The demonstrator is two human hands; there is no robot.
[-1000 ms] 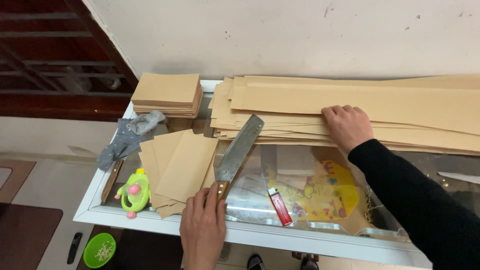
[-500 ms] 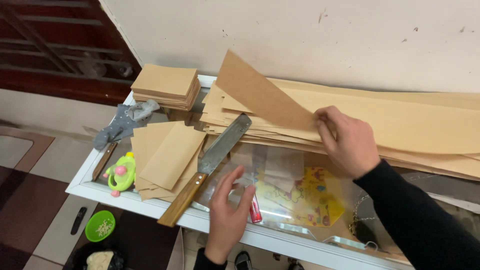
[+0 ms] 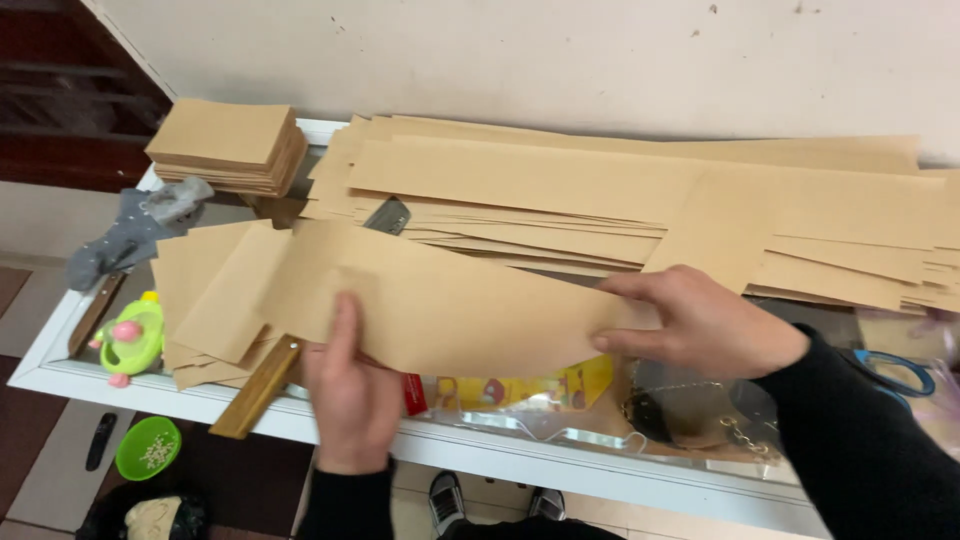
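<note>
A long brown paper sheet (image 3: 440, 310) has come off the big stack of long sheets (image 3: 640, 200) against the wall and is now held flat, low over the front of the bench (image 3: 500, 450), stretched between both hands. The right hand (image 3: 705, 325) pinches its right end, thumb under and fingers on top, while the left hand (image 3: 350, 395) presses the lower left edge with the thumb laid up along the paper — so both hands are closed on the same sheet. Half a second ago that sheet was still tilted up from the stack in the right hand alone, and the left hand hovered open above the cleaver; a second ago both hands rested flat, the right on the stack and the left by the knife handle. The cleaver is now mostly covered: only its wooden handle (image 3: 258, 388) pokes out below the sheet's left corner and the blade tip (image 3: 388, 215) shows above its upper edge, so the sheet appears to lie across the blade — judging by that, the work has moved from picking a sheet to placing it. To the left lie a fan of shorter cut pieces (image 3: 205, 290), a neat pile of small pieces (image 3: 225, 145) at the back corner, a grey rag (image 3: 130, 240) and a green toy (image 3: 130, 338). Blue-handled scissors (image 3: 895, 372) sit at the far right.
</note>
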